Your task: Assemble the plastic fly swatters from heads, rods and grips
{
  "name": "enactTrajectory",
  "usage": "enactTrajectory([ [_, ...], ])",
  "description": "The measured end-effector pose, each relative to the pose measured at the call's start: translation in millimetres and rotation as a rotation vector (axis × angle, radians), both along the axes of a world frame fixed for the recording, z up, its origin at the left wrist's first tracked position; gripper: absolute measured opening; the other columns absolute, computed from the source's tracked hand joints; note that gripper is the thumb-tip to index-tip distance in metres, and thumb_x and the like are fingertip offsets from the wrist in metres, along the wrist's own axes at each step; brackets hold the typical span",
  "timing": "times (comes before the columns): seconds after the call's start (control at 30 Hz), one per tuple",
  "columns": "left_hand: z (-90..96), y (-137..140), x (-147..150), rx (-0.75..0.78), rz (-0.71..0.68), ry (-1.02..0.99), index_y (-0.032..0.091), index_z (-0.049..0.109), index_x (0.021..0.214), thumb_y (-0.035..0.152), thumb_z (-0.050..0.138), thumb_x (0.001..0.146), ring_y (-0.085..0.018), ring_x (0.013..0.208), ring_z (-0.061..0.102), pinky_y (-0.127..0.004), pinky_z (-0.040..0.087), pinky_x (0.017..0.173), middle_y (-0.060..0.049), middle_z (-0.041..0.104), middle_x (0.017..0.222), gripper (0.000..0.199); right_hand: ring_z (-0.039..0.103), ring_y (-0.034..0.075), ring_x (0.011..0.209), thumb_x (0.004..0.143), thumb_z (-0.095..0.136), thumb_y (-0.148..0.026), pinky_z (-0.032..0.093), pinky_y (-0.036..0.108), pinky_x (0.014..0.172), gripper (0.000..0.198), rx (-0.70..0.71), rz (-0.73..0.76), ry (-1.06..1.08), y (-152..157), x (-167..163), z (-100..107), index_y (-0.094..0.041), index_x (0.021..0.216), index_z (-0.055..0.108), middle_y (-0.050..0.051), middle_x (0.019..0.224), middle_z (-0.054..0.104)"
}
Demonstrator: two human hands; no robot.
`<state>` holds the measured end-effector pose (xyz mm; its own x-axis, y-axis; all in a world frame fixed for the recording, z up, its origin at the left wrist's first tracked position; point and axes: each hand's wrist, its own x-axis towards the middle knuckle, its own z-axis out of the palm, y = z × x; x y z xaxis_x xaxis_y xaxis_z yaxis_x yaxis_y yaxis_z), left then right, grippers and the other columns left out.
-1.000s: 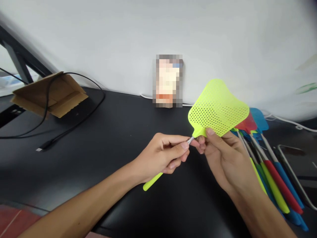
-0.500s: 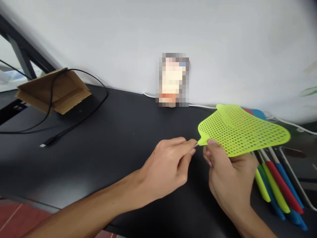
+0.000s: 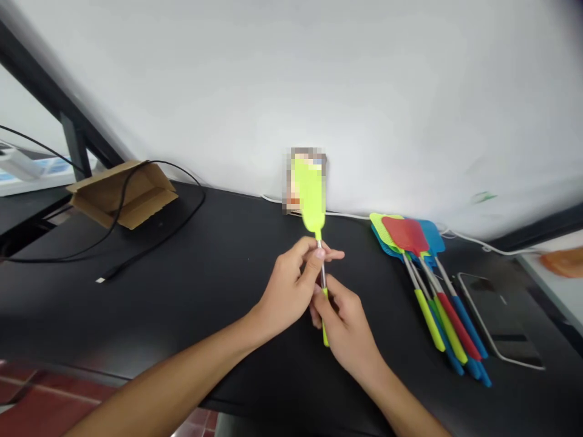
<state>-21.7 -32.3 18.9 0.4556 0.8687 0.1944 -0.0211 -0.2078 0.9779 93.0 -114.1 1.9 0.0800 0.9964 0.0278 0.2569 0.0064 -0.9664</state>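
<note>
A yellow-green fly swatter (image 3: 313, 197) stands nearly upright in front of me, its head turned partly edge-on. My left hand (image 3: 289, 285) pinches the thin metal rod just below the head between thumb and fingers, with one finger sticking out to the right. Lower down, my right hand (image 3: 344, 321) is closed around the top of the swatter's green grip, whose end shows below the fingers. On the desk to the right lies a pile of fly swatters (image 3: 407, 233) in red, blue and yellow-green, heads toward the wall.
A flat dark device with a pale rim (image 3: 494, 315) lies right of the pile. At left sits an open cardboard box (image 3: 125, 194) with a black cable (image 3: 173, 227) looped over it. A blurred-out upright object (image 3: 294, 203) leans on the wall behind the swatter.
The held swatter has swung from pointing right to upright, and its head has turned narrow. My right hand has moved from the head's base to the grip. The view has shifted right.
</note>
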Motion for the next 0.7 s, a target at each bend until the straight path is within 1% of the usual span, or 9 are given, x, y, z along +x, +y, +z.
enactTrajectory([
  [0.07, -3.6, -1, 2, 0.061, -0.074, 0.098, 0.020, 0.070, 0.110, 0.042, 0.041, 0.109, -0.020, 0.101, 0.072, -0.033, 0.053, 0.090, -0.005, 0.078, 0.110, 0.036, 0.048, 0.013, 0.055, 0.104, 0.046, -0.049, 0.040, 0.025, 0.055, 0.035, -0.008, -0.136, -0.154, -15, 15, 2, -0.020, 0.094, 0.063, -0.003, 0.065, 0.055],
  [0.13, -7.1, -3, 5, 0.142, -0.122, 0.197, 0.020, 0.073, 0.108, 0.040, 0.039, 0.110, -0.020, 0.102, 0.070, -0.035, 0.050, 0.093, -0.005, 0.077, 0.107, 0.040, 0.057, 0.016, 0.063, 0.100, 0.054, -0.050, 0.043, 0.028, 0.060, 0.036, 0.006, -0.340, -0.451, -28, 47, 7, -0.020, 0.113, 0.067, 0.001, 0.078, 0.065],
  [0.17, -8.9, -5, 6, 0.187, -0.138, 0.237, 0.020, 0.073, 0.107, 0.039, 0.038, 0.110, -0.021, 0.102, 0.069, -0.036, 0.049, 0.094, -0.005, 0.076, 0.106, 0.040, 0.062, 0.019, 0.070, 0.097, 0.058, -0.050, 0.045, 0.030, 0.065, 0.037, 0.044, -0.452, -0.634, -33, 66, 9, -0.019, 0.115, 0.069, 0.004, 0.085, 0.070],
  [0.23, -12.9, -10, 7, 0.283, -0.173, 0.305, 0.020, 0.072, 0.106, 0.035, 0.039, 0.110, -0.021, 0.100, 0.067, -0.037, 0.048, 0.094, -0.005, 0.075, 0.104, 0.037, 0.067, 0.026, 0.084, 0.097, 0.055, -0.046, 0.045, 0.034, 0.073, 0.037, 0.095, -0.564, -1.003, -39, 107, 14, -0.016, 0.108, 0.073, 0.011, 0.098, 0.072],
  [0.33, -19.2, -17, 7, 0.419, -0.223, 0.374, 0.019, 0.070, 0.106, 0.030, 0.040, 0.109, -0.021, 0.098, 0.065, -0.038, 0.046, 0.094, -0.005, 0.074, 0.105, 0.032, 0.066, 0.026, 0.085, 0.102, 0.047, -0.037, 0.042, 0.035, 0.070, 0.035, -0.084, -0.609, -1.337, -42, 151, 19, -0.017, 0.109, 0.074, 0.012, 0.102, 0.070],
  [0.4, -22.6, -20, 8, 0.482, -0.249, 0.410, 0.019, 0.069, 0.105, 0.028, 0.042, 0.108, -0.021, 0.098, 0.064, -0.039, 0.045, 0.095, -0.005, 0.073, 0.106, 0.029, 0.066, 0.027, 0.088, 0.104, 0.043, -0.033, 0.042, 0.036, 0.073, 0.036, -0.216, -0.583, -1.431, -42, 160, 20, -0.016, 0.104, 0.074, 0.014, 0.100, 0.068],
  [0.47, -24.8, -21, 8, 0.511, -0.263, 0.431, 0.019, 0.068, 0.104, 0.027, 0.043, 0.107, -0.021, 0.098, 0.063, -0.039, 0.044, 0.096, -0.005, 0.072, 0.105, 0.026, 0.065, 0.030, 0.096, 0.105, 0.042, -0.035, 0.044, 0.037, 0.079, 0.038, -0.280, -0.560, -1.463, -42, 159, 17, -0.014, 0.099, 0.074, 0.016, 0.099, 0.067],
  [0.57, -25.9, -20, 8, 0.510, -0.257, 0.440, 0.020, 0.068, 0.103, 0.026, 0.043, 0.106, -0.021, 0.098, 0.063, -0.039, 0.044, 0.096, -0.005, 0.072, 0.104, 0.026, 0.063, 0.035, 0.104, 0.103, 0.048, -0.049, 0.045, 0.041, 0.085, 0.044, -0.295, -0.577, -1.460, -42, 148, 10, -0.013, 0.103, 0.072, 0.020, 0.107, 0.066],
  [0.7, -25.8, -18, 6, 0.502, -0.271, 0.440, 0.020, 0.069, 0.100, 0.025, 0.044, 0.105, -0.020, 0.097, 0.063, -0.039, 0.043, 0.098, -0.005, 0.071, 0.104, 0.025, 0.063, 0.040, 0.106, 0.093, 0.057, -0.068, 0.046, 0.045, 0.086, 0.060, -0.336, -0.577, -1.454, -40, 142, 4, -0.012, 0.112, 0.066, 0.021, 0.108, 0.067],
])
